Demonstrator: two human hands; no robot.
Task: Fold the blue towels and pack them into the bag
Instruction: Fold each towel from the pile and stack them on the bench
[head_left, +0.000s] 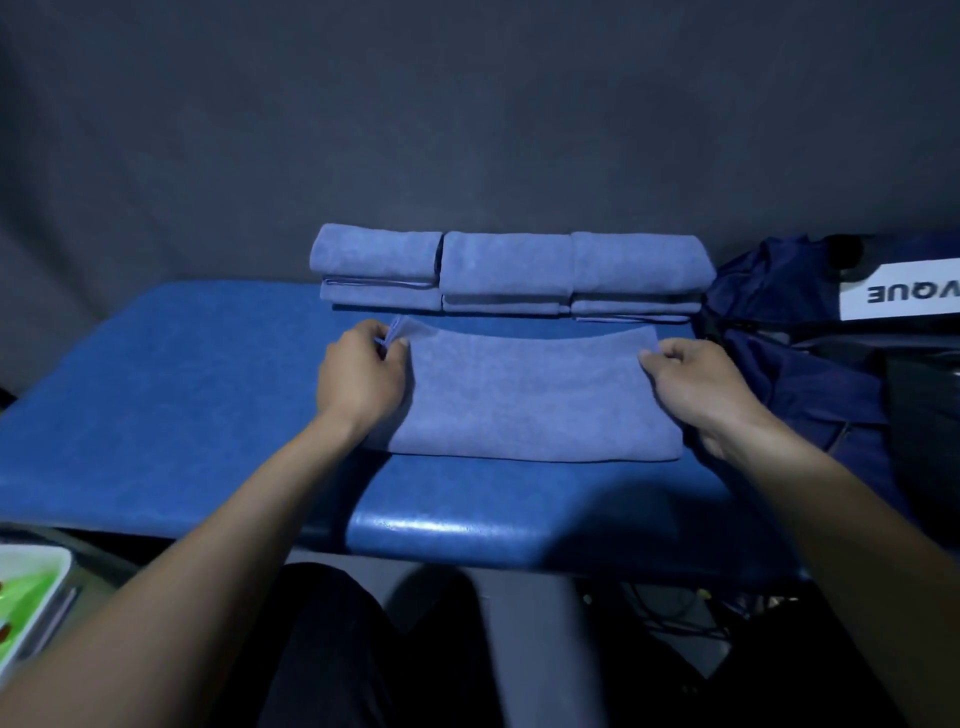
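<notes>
Pinching the far corners of a half-folded blue towel (535, 400), left hand (358, 379) and right hand (696, 384) each grip 1 corner; 3 folded stacks (509, 270) beyond hands; bag (810, 332) just right of right hand.

I have one view only, from the head camera, sitting above the near edge of the tabletop (156, 415) and tilted forward and down. It is wide-angle, so straight edges bow. Both forearms run in from the bottom corners, close to the lens. The far side ends at a dark backdrop (467, 104).
</notes>
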